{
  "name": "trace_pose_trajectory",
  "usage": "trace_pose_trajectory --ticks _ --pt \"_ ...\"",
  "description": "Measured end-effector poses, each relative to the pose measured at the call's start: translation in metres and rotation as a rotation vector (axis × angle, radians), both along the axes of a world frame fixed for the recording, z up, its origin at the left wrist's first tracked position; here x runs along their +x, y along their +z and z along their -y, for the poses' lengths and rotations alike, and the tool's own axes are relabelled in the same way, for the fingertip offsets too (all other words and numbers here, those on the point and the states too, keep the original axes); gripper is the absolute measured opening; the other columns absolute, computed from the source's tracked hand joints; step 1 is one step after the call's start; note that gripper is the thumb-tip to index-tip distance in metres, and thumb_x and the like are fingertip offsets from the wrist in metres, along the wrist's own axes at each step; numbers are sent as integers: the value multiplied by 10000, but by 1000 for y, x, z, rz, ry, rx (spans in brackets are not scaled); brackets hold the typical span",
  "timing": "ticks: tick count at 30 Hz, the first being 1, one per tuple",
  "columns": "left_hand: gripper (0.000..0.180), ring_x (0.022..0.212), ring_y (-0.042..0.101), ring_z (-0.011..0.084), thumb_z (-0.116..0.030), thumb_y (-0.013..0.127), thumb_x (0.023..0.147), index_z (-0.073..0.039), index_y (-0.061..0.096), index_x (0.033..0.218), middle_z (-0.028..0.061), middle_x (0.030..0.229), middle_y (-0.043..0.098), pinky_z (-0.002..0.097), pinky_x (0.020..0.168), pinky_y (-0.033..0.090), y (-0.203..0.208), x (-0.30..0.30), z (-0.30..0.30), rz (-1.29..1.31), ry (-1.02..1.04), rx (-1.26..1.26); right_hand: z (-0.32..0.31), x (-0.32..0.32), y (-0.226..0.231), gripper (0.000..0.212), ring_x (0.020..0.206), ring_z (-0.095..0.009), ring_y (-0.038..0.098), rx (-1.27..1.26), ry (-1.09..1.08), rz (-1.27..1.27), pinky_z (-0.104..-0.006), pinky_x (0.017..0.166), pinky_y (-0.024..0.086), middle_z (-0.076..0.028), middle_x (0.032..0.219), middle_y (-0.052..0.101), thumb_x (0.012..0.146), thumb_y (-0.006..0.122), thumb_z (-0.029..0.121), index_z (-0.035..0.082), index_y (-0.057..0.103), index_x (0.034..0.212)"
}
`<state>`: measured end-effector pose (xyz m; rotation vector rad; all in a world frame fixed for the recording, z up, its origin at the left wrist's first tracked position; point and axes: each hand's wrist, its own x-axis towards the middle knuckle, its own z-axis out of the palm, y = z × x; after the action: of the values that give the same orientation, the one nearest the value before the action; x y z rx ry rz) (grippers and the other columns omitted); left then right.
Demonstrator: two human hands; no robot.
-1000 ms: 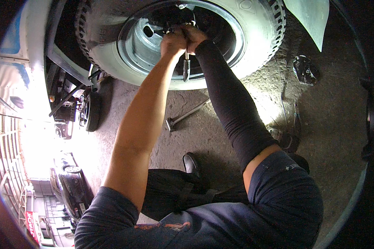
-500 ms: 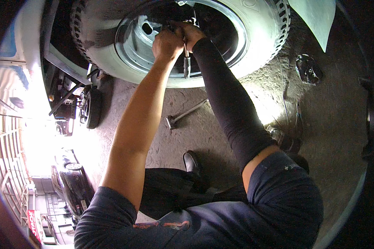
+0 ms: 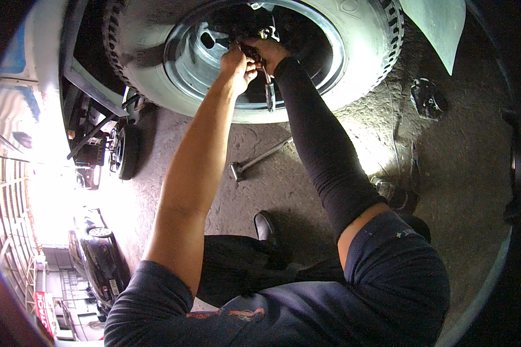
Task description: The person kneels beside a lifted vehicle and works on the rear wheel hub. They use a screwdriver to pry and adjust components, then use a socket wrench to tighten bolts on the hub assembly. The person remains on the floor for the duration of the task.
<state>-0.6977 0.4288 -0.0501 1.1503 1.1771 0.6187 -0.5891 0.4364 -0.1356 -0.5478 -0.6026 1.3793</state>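
Both my hands reach into the hollow of a wheel rim (image 3: 191,75) inside a large tyre (image 3: 139,63). My left hand (image 3: 235,65) has its fingers curled at a small dark part (image 3: 250,53), whose kind I cannot make out. Close beside it, my right hand (image 3: 270,53) is closed, its fingers partly hidden against the dark middle of the wheel. From between the hands, beneath the right one, a hand tool with a slim metal shaft and a thicker shiny grip (image 3: 270,96) points down towards the rim's lower edge. Its upper end is hidden.
On the concrete floor below the tyre lies a long-handled metal wrench (image 3: 250,163). A black crumpled-looking object (image 3: 428,99) is at the right, under a pale panel (image 3: 440,29). A dark shoe (image 3: 266,226) shows beneath my arms. A car (image 3: 102,263) stands at far left.
My left hand has turned and shifted slightly away from the right, baring the small dark part. The tool's grip has swung a little to the right.
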Motion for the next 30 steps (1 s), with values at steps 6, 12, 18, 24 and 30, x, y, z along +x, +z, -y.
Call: trace_pose_trajectory --ticks 6,12,18,24,30 --pt "213 550 413 123 -359 425 1106 -183 471 997 -7 684 477 300 508 361 -14 -26 -9 68 -60 -32 -15 -14 -19 265 560 -95 521 -17 -326 448 -270 485 373 -9 686 632 893 842 317 95 709 836" --pt "333 744 598 200 -415 592 1033 -101 681 1098 82 912 642 354 660 507 -29 -42 -22 -337 35 649 -5 -25 -22 415 1115 -270 727 -88 -577 1022 -392 945 562 -135 1180 770 913 792 422 144 757 1219" --pt "383 1033 752 332 -414 689 951 -85 784 1120 165 1075 785 415 894 574 -17 -66 -51 -631 -220 1190 53 -29 7 433 1012 -366 737 -70 -489 1322 -452 912 567 -165 1073 778 925 755 479 106 769 1145" --pt "298 1039 756 312 -319 744 928 -88 780 1114 130 1068 793 425 900 599 -10 -75 -33 -777 -622 1341 81 -17 9 507 844 -397 734 -174 -210 1736 -496 823 565 -217 879 753 912 728 534 33 787 971" --pt "411 989 716 420 -296 789 907 -32 691 1207 217 1075 743 490 884 581 -63 -79 5 -698 -866 1193 108 23 -32 708 652 -294 637 -45 269 1872 -453 699 537 -167 710 691 859 727 703 0 775 934"
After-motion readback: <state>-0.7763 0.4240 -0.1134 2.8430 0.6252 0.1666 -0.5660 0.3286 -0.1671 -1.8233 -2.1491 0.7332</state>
